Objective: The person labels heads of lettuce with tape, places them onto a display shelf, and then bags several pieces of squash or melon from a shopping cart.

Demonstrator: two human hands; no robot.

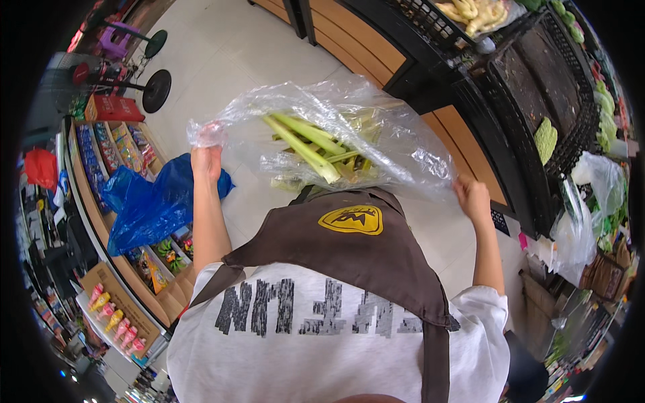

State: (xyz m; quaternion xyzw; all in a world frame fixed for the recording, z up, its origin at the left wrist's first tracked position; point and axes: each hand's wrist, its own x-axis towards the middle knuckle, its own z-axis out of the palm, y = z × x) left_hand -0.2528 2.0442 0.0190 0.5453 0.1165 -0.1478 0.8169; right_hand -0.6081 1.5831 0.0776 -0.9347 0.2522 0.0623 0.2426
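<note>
A large clear plastic bag is stretched wide in front of my body. My left hand grips its left edge, the film bunched around the fingers. At the opposite edge, my right hand pinches the film. Long green vegetable stalks with pale cut ends show inside the bag, lying over yellowish trimmings partly hidden by the film's glare. Below the bag hangs the brown apron that I wear. A blue plastic bag drapes over shelving just left of my left forearm.
Snack shelves stand at the left, with pedestal fans beyond them. On the right is a black-framed display stand carrying a black crate with a bitter melon. Clear bags hang near its lower end. Pale floor tiles lie ahead.
</note>
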